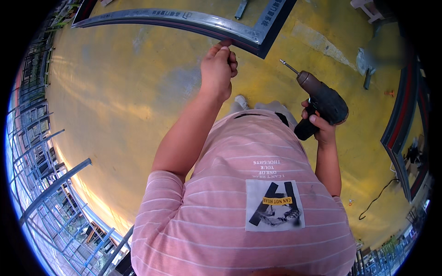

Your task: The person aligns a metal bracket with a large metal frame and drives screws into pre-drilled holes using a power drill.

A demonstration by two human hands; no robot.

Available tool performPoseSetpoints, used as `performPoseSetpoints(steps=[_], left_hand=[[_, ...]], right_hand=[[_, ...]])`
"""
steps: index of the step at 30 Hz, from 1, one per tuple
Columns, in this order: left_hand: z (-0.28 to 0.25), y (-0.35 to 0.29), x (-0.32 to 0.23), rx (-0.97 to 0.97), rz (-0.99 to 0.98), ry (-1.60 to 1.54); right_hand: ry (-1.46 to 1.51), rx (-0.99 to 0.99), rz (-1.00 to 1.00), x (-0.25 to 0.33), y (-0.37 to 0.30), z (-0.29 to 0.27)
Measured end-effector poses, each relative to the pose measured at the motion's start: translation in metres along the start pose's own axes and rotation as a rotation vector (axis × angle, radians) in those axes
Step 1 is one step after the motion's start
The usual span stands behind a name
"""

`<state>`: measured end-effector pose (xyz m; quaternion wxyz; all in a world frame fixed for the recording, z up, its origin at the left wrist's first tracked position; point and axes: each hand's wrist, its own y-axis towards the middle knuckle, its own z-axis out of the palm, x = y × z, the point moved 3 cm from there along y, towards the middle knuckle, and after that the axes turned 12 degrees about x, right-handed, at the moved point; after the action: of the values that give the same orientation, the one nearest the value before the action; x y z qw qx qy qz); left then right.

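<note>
Window frame [202, 24], grey metal with dark edges, lies flat on the yellow floor [115, 106] at the far side of the scene, and its mitred corner [258, 43] points toward the person. A second frame [398, 129], dark with a red strip, runs along the right edge, well apart from the first. Racks of more metal frames [41, 152] stand along the left. A black cord [377, 200] trails on the floor at near right.

Left hand [218, 69] is stretched out to the frame's near edge, just left of the corner. Fingers are curled shut and the thumb tip touches the edge. It may be pinching a small fastener against the metal, but the view is too small there to say.

Right hand [322, 124] is closed around the grip of a cordless drill [322, 101], dark brown body, held off to the right and clear of the frame. Its driver bit [289, 66] points far-left toward the corner but is not touching anything.

Step, as I read it: locating the fastening point at the corner joint, drill on standby. Not driving yet.

Next move calls for:
- swinging the drill left so the bit lands on the spot the left hand marks
- bit square to the frame face, not at its present slant
- left fingers kept clear of the tip before the trigger
- frame kept steady, since it lies loose on the floor

Small grey bracket [368, 76] lies on the floor at far right, untouched.
</note>
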<state>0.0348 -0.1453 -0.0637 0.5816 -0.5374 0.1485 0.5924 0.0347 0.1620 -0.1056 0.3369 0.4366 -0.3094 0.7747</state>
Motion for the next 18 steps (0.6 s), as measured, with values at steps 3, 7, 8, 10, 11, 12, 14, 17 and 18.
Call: performPoseSetpoints(steps=[3,7,8,10,11,12,14,17,18], left_hand=[[-0.002,-0.001,0.012,-0.005,-0.014,-0.076],[-0.015,-0.013,0.038,0.204,-0.193,-0.140],[-0.016,-0.021,0.044,0.257,-0.245,-0.183],[-0.030,-0.038,0.049,0.311,-0.260,-0.158],[-0.039,-0.046,0.047,0.309,-0.267,-0.209],[-0.054,-0.057,0.044,0.293,-0.279,-0.254],[-0.078,-0.074,0.053,0.193,-0.201,-0.300],[-0.128,-0.086,0.051,0.019,-0.085,-0.436],[-0.147,-0.087,0.054,-0.037,-0.042,-0.501]], right_hand=[[0.017,0.021,0.046,-0.005,-0.011,-0.003],[-0.040,0.178,0.122,0.007,-0.008,0.005],[-0.081,0.211,0.139,0.011,-0.006,0.011],[-0.138,0.281,0.196,0.011,0.009,0.031],[-0.153,0.305,0.235,0.004,0.018,0.040],[-0.109,0.374,0.236,-0.003,0.030,0.051],[-0.140,0.462,0.262,-0.022,0.049,0.073],[-0.299,0.565,0.262,-0.044,0.080,0.129],[-0.380,0.609,0.263,-0.060,0.089,0.138]])
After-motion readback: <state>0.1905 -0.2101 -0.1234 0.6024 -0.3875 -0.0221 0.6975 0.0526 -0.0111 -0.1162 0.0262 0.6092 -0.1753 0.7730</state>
